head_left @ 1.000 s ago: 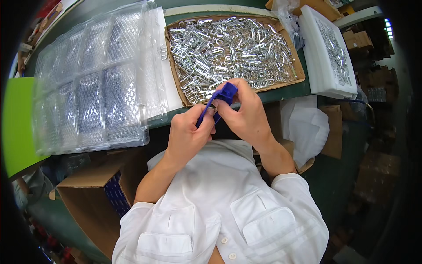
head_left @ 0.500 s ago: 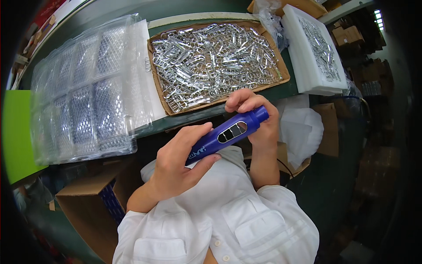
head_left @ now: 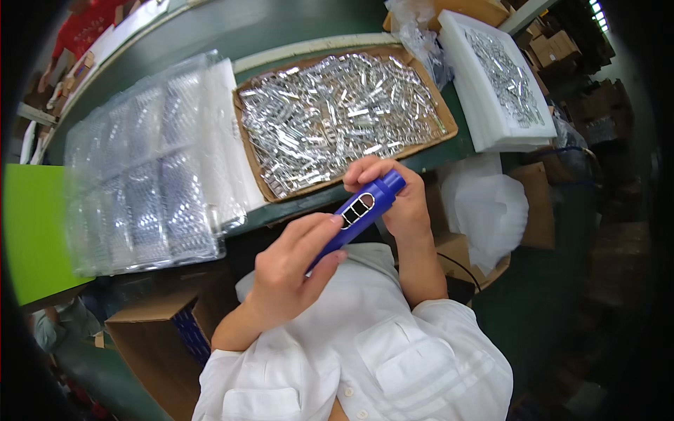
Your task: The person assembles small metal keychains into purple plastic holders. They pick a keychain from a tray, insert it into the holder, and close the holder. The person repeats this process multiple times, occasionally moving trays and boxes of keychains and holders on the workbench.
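Head view | left hand point(head_left: 284, 266) is gripping tube point(head_left: 357, 229) low | right hand point(head_left: 407, 207) is cupping its upper end, closure hidden | tube is slanting by table's point(head_left: 460, 116) near edge, near clip tray point(head_left: 443, 109) | any loosening of left fingers could be letting it slip

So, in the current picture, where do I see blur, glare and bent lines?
Head view: the clear plastic trays are smeared, while the blue device looks sharper; head view: bright glints cover the metal pieces; head view: the green table's far-left edge curves.
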`<action>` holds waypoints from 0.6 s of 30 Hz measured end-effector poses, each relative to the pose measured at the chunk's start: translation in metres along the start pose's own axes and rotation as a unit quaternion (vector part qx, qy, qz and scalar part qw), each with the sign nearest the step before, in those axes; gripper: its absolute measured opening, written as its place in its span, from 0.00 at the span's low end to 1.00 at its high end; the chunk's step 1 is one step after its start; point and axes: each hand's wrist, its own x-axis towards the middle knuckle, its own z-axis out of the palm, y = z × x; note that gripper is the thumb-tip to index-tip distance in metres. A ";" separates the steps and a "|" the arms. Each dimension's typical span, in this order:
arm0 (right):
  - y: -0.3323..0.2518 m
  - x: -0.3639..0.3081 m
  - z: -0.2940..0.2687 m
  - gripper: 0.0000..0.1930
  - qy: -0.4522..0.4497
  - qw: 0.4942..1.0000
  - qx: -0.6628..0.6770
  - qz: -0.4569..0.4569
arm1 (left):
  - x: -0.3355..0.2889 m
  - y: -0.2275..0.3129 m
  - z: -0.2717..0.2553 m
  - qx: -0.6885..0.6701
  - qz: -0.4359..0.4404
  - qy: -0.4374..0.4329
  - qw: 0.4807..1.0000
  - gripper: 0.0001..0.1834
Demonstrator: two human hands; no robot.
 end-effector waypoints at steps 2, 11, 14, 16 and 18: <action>-0.001 0.002 0.000 0.17 0.018 0.999 -0.021 0.018 | 0.002 0.010 -0.008 0.034 -0.023 -0.022 0.999 0.25; -0.008 -0.011 -0.024 0.11 0.077 0.996 -0.039 0.001 | 0.085 0.049 -0.145 0.252 -0.057 0.141 0.956 0.21; -0.003 -0.011 -0.033 0.10 0.087 0.995 -0.042 0.016 | 0.140 0.033 -0.197 0.187 -0.145 0.150 0.960 0.20; -0.005 -0.012 -0.039 0.09 0.094 0.994 -0.060 0.015 | 0.174 -0.006 -0.218 0.176 -0.190 0.109 0.960 0.20; -0.007 -0.014 -0.043 0.08 0.108 0.991 -0.072 0.013 | 0.209 -0.055 -0.236 0.231 -0.215 0.063 0.947 0.22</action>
